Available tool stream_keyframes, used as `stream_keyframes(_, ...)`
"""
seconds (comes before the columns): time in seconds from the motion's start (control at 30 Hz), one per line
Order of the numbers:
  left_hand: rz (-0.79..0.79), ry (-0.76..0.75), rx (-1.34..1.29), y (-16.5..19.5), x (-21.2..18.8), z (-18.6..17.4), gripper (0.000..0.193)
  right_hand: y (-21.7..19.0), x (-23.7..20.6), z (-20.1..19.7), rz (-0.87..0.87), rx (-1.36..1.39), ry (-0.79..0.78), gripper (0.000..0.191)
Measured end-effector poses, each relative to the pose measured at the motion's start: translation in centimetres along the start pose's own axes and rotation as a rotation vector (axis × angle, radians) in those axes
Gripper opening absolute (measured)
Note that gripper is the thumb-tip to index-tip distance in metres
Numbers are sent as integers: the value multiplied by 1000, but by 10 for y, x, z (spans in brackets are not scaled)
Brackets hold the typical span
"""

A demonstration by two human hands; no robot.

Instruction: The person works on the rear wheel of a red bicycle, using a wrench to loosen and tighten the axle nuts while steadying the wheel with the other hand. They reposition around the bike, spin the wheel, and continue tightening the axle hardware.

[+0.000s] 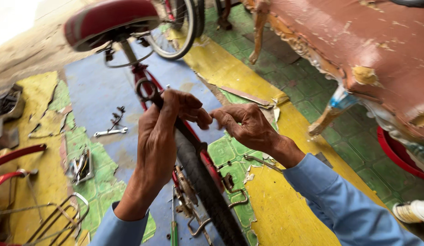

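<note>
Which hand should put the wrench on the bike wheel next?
Probably the left hand: it already grips the dark ring wrench right above the rear tyre. The right hand holds no tool; its fingertips only pinch something too small to make out.

Dark ring spanner point(153, 94), metal, worn; ring end up, shaft slanting down through the left hand point(159, 136) and clasped there. Held above the rear tyre point(200, 182): black, narrow, running toward the bottom edge of view.
</note>
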State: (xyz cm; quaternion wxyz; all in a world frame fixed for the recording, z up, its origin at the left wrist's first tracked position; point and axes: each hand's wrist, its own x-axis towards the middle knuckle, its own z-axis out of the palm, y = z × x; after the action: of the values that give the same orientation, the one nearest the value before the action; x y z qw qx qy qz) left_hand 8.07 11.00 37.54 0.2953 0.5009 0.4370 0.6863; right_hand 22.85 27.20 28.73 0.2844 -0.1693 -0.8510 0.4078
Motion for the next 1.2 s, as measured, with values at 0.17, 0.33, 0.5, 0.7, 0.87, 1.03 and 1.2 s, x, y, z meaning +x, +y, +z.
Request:
stream_keyframes(0.17, -70, 41, 155, -25, -2, 5, 50, -49, -9, 1, -260, 188, -66, 32)
stream_keyframes(0.33, -49, 71, 245, -40, -7, 5, 45, -63, -7, 15, -132, 202, -118, 36)
stream_keyframes(0.5, -137, 108, 263, -51, -7, 3, 44, -55, -6, 26, -262, 122, -14, 14)
stream_keyframes(0.7, -186, 124, 333, -54, -7, -6, 44, -47, -2, 42, -215, 133, 34, 24)
stream_keyframes(0.87, -248, 206, 526, -50, -7, -9, 48, -48, -3, 55, -376, 190, 117, 27)
stream_keyframes(1.03, -119, 45, 564, -53, -1, -6, 47, -30, 3, 54, -285, 303, 125, 29)
stream_keyframes(1.2, -139, 62, 643, -46, -5, 1, 57, 8, 9, 49, 265, 352, 20, 23)
